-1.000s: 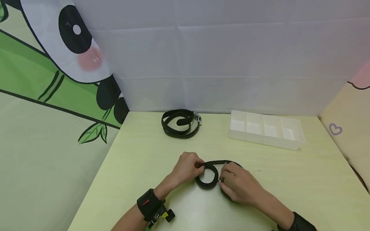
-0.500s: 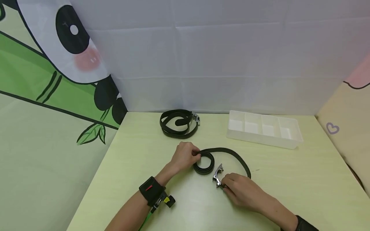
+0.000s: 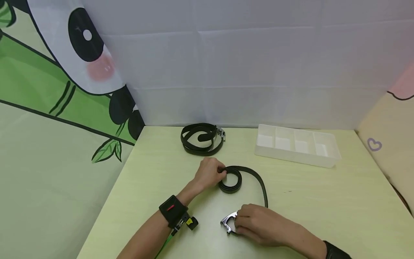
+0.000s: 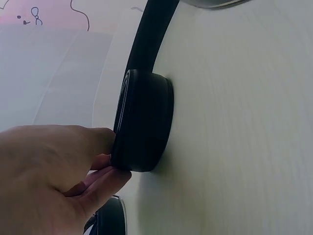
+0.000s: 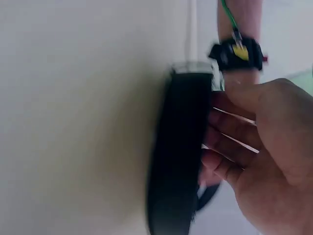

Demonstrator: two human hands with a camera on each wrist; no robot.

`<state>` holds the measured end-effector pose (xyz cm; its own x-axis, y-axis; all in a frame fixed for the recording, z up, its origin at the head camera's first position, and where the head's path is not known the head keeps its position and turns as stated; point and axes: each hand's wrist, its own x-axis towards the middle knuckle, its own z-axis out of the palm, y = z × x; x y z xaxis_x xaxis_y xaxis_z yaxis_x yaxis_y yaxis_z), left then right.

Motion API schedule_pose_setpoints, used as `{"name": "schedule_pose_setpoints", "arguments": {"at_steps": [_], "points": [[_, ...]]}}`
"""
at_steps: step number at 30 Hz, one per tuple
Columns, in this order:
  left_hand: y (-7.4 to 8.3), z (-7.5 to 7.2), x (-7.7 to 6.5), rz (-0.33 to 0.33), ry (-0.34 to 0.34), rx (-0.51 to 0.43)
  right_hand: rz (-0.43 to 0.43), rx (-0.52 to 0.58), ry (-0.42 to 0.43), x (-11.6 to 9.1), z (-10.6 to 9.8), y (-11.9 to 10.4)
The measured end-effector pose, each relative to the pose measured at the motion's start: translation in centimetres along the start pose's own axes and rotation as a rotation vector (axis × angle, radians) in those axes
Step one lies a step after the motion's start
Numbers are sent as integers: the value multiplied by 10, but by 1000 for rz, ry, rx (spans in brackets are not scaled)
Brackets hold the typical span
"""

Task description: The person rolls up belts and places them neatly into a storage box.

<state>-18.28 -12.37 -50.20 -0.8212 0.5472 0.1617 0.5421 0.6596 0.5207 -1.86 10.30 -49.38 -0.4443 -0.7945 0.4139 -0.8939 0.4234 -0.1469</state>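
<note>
A black belt (image 3: 261, 183) lies partly rolled at the middle of the table, its coil standing on edge. My left hand (image 3: 209, 172) pinches the left side of the coil (image 4: 146, 122) between thumb and fingers. From the coil the loose strap curves right and down to my right hand (image 3: 262, 223), which grips the belt by its buckle end. The silver buckle (image 3: 229, 220) sticks out left of those fingers. In the right wrist view the strap (image 5: 181, 147) is blurred, with the fingers (image 5: 230, 132) along one face.
A second black belt (image 3: 202, 155), loosely coiled with a silver buckle (image 3: 221, 133), lies at the back of the table (image 3: 323, 194). To its right stands a white tray (image 3: 297, 155) with several compartments. A fabric wall (image 3: 239, 72) rises behind the table.
The right hand has moved down and slightly left with the buckle, away from the coil, drawing the strap into a longer curve. The left hand and coil have shifted slightly up.
</note>
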Motion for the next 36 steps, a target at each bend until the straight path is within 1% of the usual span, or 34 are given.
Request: {"name": "schedule_pose_setpoints", "arguments": {"at_steps": [1,3,6,7,8,9,10,12,13,14,16,17,20,21,23,24,25,26,29,30,31,33,36], "points": [[-1,1,1,6,-2,5,21,-1,8,-1,-4,8],[-12,9,4,32,6,19,81,-32,30,-3,-14,27],[-27,20,9,49,9,21,172,-151,23,-10,-25,60],[-27,19,9,47,3,14,192,-198,9,-12,-27,70],[-31,22,10,49,2,6,207,-237,-8,-15,-29,78],[-29,20,10,38,-14,-6,213,-269,-25,-18,-30,84],[-31,23,10,47,-10,-6,212,-296,-37,-21,-30,89],[-26,18,8,50,-14,-21,187,-319,-37,-26,-31,94],[-20,13,6,45,-19,-25,169,-322,-27,-27,-31,94],[-19,12,5,56,-11,-22,148,-324,-16,-28,-31,93],[-8,3,2,45,-8,-26,104,-323,1,-29,-31,90],[0,-5,0,32,-14,-30,81,-323,2,-29,-32,88],[7,-11,-3,-3,-20,-7,50,-336,-17,-29,-33,83],[12,-16,-4,-26,-33,-11,50,-336,-25,-29,-34,82],[11,-16,-4,-38,-40,-3,60,-320,-38,-29,-35,80],[1,-7,-2,-23,-30,5,110,-267,-53,-28,-35,77],[2,-8,-2,-24,-31,7,131,-227,-54,-27,-34,75],[2,-8,-1,-22,-31,5,136,-192,-45,-25,-32,72],[4,-9,-1,-19,-26,20,72,-137,22,-15,-21,62],[6,-11,-1,-21,-25,27,42,-134,48,-10,-17,58],[18,-20,-4,-39,-37,22,-28,-177,87,-6,-12,56],[20,-21,-4,-45,-36,21,-94,-224,140,4,-3,51],[24,-22,-5,-64,-38,3,-104,-241,168,15,3,47]]}}
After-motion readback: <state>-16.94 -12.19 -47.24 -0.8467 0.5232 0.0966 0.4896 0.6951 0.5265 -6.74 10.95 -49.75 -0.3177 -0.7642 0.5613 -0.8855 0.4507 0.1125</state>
